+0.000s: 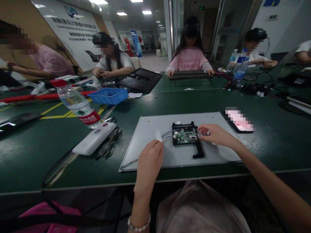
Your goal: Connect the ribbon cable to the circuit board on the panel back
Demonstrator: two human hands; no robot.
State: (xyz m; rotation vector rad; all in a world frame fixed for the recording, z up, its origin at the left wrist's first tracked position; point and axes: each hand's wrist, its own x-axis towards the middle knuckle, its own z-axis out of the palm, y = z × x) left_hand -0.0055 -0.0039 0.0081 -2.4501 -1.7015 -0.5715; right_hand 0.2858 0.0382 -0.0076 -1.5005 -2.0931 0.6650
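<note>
A flat grey-white panel [136,139] lies before me, with a black plastic bracket [199,150] holding a green circuit board [184,138] on top. Thin grey cables [167,135] run from the board's left side to my left hand [150,158], whose fingers are closed around them at the panel's left part. A white strip [159,136] sticks up by those fingertips. At the bracket's right edge, my right hand [215,134] is pinched closed; a small whitish end shows between its fingers, too small to name.
A phone [239,120] lies right of the panel. To the left are a white power bank [94,139], glasses [109,144], a water bottle [79,105] and a blue bin [109,96]. Several people sit around the green table [194,100]; one holds a dark frame [191,75].
</note>
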